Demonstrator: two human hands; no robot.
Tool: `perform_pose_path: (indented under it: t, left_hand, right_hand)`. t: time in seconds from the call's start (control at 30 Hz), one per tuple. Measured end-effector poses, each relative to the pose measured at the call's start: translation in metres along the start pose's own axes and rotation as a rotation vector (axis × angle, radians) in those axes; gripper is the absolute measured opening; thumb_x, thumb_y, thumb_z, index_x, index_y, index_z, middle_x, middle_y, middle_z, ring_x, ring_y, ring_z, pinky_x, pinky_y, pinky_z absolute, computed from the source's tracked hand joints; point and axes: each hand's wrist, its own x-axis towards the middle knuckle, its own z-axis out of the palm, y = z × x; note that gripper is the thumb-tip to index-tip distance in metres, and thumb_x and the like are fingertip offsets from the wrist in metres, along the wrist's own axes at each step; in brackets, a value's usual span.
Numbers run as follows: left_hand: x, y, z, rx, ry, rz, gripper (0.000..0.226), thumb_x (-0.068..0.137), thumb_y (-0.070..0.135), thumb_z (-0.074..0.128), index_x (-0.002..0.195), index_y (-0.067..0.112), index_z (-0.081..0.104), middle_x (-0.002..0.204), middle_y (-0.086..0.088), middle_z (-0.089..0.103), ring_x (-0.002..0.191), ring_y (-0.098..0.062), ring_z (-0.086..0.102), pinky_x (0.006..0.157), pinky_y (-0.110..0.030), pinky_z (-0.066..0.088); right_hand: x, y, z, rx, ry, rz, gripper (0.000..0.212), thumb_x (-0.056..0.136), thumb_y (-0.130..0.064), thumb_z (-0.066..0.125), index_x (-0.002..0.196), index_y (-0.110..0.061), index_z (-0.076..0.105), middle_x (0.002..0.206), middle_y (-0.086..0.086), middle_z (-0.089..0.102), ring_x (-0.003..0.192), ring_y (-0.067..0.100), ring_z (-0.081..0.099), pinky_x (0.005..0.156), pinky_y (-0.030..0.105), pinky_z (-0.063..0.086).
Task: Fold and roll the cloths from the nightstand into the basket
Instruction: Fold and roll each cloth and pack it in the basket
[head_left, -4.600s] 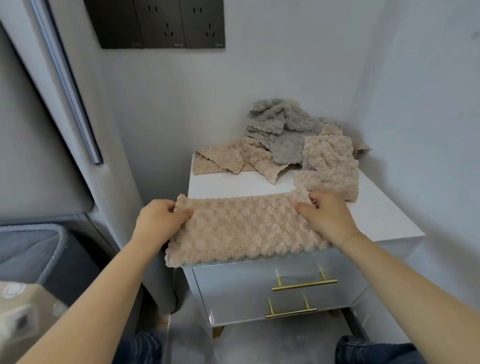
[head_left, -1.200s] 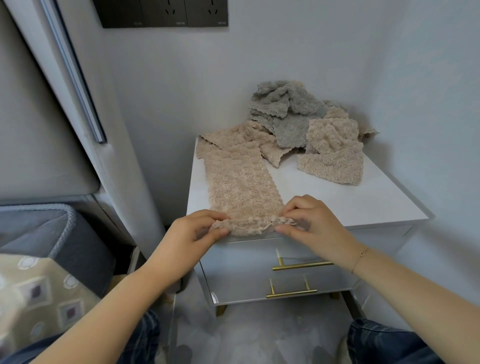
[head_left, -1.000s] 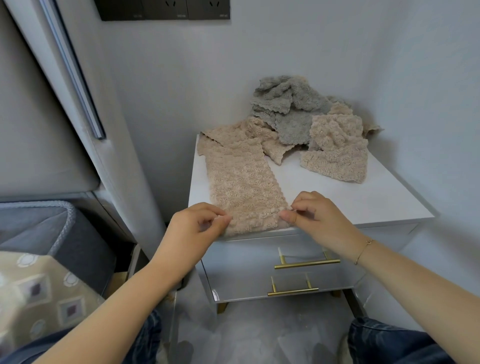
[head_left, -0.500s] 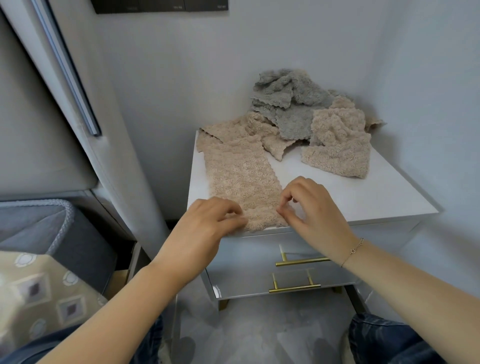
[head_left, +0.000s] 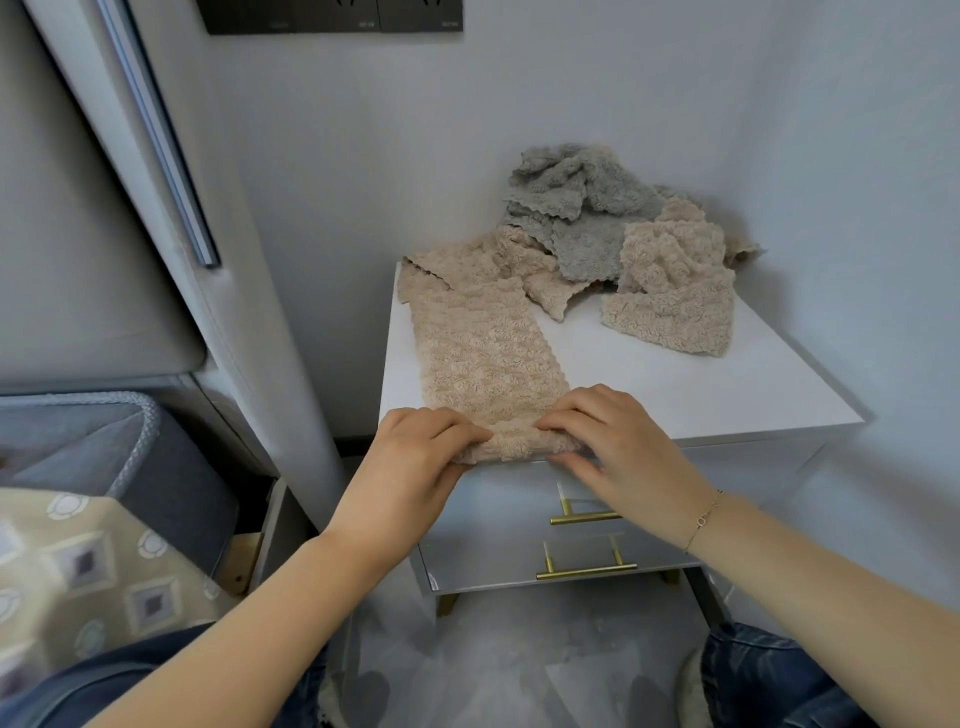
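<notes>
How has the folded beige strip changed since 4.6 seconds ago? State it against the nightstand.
Yes. The folded beige strip lay across the front edge of the nightstand; now it runs front to back, near end rolled.

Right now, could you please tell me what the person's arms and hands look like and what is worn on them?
Both forearms are bare, with no sleeves in view. The right hand has a thin gold chain bracelet with a small ring link at the wrist. The left hand wears nothing visible: no gloves, rings or watch.
</notes>
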Motion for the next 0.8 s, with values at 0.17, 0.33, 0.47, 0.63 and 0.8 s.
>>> perform_pose_path:
  t: [0.17,0.33,0.47,0.63,0.8]
  left_hand:
    - [-0.001,0.009,-0.012,-0.131,-0.001,-0.087,0.019,0.085,0.030,0.059,0.099,0.024,0.069,0.085,0.022,0.062,0.078,0.002,0.051,0.083,-0.007,0.030]
    - [0.003,0.011,-0.019,-0.242,-0.076,-0.264,0.016,0.084,0.028,0.070,0.099,0.023,0.071,0.084,0.015,0.066,0.083,-0.003,0.054,0.073,-0.013,0.041]
    - [0.012,0.003,-0.023,-0.321,-0.126,-0.437,0.014,0.082,0.038,0.069,0.091,0.027,0.070,0.080,0.007,0.067,0.077,-0.004,0.055,0.069,-0.013,0.041]
    - [0.022,-0.001,-0.024,-0.435,-0.153,-0.596,0.017,0.082,0.038,0.070,0.082,0.021,0.070,0.077,-0.005,0.069,0.077,-0.017,0.064,0.073,-0.024,0.049]
    - [0.026,-0.005,-0.023,-0.460,-0.143,-0.729,0.026,0.080,0.045,0.070,0.078,0.019,0.069,0.073,0.001,0.070,0.071,-0.013,0.064,0.068,-0.026,0.049]
  right_hand:
    - [0.004,0.001,-0.013,0.248,-0.070,0.101,0.020,0.085,-0.016,0.066,0.104,-0.013,0.070,0.095,-0.009,0.059,0.090,0.005,0.046,0.082,0.011,0.032]
    - [0.007,0.002,-0.015,0.330,-0.152,0.102,0.016,0.091,-0.022,0.059,0.102,-0.011,0.067,0.097,-0.010,0.054,0.093,-0.001,0.042,0.082,0.009,0.031]
    - [0.016,0.002,-0.021,0.376,-0.217,0.169,0.014,0.096,-0.023,0.054,0.090,-0.014,0.063,0.088,-0.003,0.055,0.087,0.004,0.047,0.078,0.014,0.035]
    - [0.027,0.003,-0.027,0.453,-0.259,0.290,0.031,0.097,-0.029,0.050,0.079,-0.005,0.057,0.066,0.001,0.046,0.059,0.005,0.037,0.057,0.020,0.030]
    - [0.038,0.006,-0.022,0.416,-0.240,0.386,0.040,0.094,-0.033,0.056,0.079,0.004,0.061,0.060,0.005,0.041,0.052,0.006,0.034,0.051,0.021,0.026]
